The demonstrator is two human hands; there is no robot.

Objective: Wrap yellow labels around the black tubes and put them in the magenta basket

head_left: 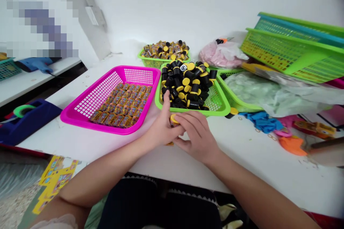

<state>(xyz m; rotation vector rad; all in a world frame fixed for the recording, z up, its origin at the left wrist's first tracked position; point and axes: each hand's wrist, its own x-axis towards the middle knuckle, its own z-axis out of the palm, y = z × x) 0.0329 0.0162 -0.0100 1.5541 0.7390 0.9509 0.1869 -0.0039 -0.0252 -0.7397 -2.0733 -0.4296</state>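
Observation:
Both hands meet over the table, just in front of the baskets, around a small yellow-capped canister (174, 119). My left hand (162, 127) is closed on its left side with the index finger pointing up. My right hand (197, 134) has its fingertips closed on the cap end from the right. Most of the canister's body is hidden by the fingers. Just beyond, a green basket (220, 109) holds a heap of black canisters (192, 96) with yellow caps. To the left, a magenta basket (104, 128) contains rows of wrapped, printed canisters (123, 105).
Another green basket (152, 62) of wrapped canisters stands at the back. On the right are stacked baskets (285, 50), plastic bags (249, 86), a blue cloth-like bundle (264, 122) and an orange piece (291, 146). A blue tape dispenser (34, 121) sits at the left edge.

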